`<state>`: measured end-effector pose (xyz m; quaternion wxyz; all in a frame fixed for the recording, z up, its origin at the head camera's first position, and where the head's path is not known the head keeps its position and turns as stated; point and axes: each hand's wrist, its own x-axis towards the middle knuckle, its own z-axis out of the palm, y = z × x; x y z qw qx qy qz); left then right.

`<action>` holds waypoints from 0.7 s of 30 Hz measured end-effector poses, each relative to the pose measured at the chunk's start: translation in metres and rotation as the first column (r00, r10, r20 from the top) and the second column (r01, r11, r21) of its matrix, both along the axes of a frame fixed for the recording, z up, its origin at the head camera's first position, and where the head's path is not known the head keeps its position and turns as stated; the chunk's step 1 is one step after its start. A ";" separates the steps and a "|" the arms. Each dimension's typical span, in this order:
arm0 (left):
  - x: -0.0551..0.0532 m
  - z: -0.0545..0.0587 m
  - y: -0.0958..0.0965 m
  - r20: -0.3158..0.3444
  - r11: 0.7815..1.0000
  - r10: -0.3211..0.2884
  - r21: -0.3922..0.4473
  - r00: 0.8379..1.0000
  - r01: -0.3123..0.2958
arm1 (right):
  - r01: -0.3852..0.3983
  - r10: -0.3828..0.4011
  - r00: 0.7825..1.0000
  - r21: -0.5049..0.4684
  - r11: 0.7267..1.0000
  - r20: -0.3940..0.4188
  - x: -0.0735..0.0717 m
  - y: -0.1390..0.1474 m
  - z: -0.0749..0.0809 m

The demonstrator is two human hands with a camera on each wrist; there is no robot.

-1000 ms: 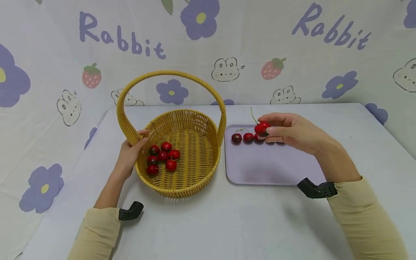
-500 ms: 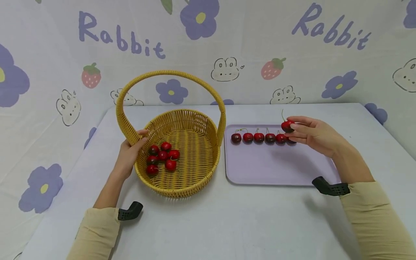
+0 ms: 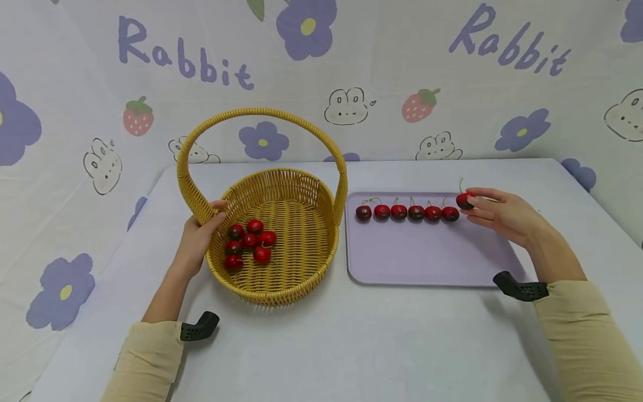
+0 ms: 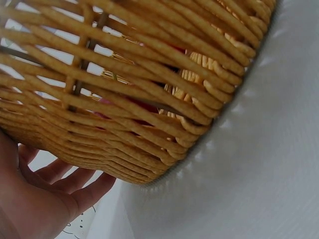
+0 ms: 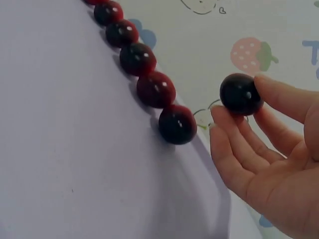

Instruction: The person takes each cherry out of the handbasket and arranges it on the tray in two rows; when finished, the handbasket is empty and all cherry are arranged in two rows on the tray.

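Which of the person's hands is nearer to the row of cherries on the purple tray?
Right. The right hand holds a cherry just beside the right end of the row; the left hand is farther, gripping the far, left side of the basket.

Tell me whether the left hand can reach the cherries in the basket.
Likely yes: the left hand holds the basket close to those cherries, and nothing covers them, though it would probably have to let go.

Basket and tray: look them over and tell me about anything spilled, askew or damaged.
Nothing stands out. The yellow basket stands upright with cherries inside, six more cherries form a neat row on the purple tray, and the right hand pinches another cherry. No spill or damage shows.
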<state>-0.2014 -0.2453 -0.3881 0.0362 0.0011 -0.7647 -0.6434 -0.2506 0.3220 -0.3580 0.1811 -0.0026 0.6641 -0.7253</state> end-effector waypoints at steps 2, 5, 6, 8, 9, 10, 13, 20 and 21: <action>0.000 0.000 0.000 0.000 1.000 -0.001 0.001 1.000 0.001 | 0.013 -0.013 1.000 0.016 1.000 0.019 0.000 0.004 -0.001; 0.000 0.000 0.000 0.001 1.000 0.003 0.001 1.000 -0.003 | 0.017 -0.019 0.999 0.065 0.998 0.043 -0.002 0.007 -0.004; 0.000 0.000 0.000 0.002 1.000 0.003 0.002 1.000 -0.003 | 0.016 -0.020 0.998 0.078 0.997 0.052 -0.002 0.008 -0.005; 0.000 0.000 0.000 0.002 1.000 0.004 0.003 1.000 -0.004 | 0.011 -0.019 0.998 0.143 0.990 0.058 -0.004 0.008 -0.007; 0.000 0.000 0.000 0.002 1.000 0.005 0.002 1.000 -0.005 | 0.006 -0.016 0.998 0.178 0.984 0.055 -0.004 0.008 -0.008; 0.000 0.000 0.000 0.002 1.000 0.004 0.002 1.000 -0.004 | 0.003 -0.014 0.999 0.207 0.978 0.051 -0.005 0.008 -0.009; 0.000 0.000 0.000 0.002 1.000 0.004 0.002 1.000 -0.004 | -0.005 -0.001 1.000 0.314 0.949 0.018 -0.006 0.006 -0.011; 0.001 0.001 0.000 0.010 1.000 0.007 0.003 1.000 -0.007 | 0.011 -0.006 1.000 0.412 0.911 -0.015 -0.005 0.001 -0.013; 0.001 0.001 0.000 0.009 1.000 0.006 0.004 1.000 -0.006 | 0.013 -0.008 1.000 0.427 0.904 -0.014 -0.005 0.001 -0.013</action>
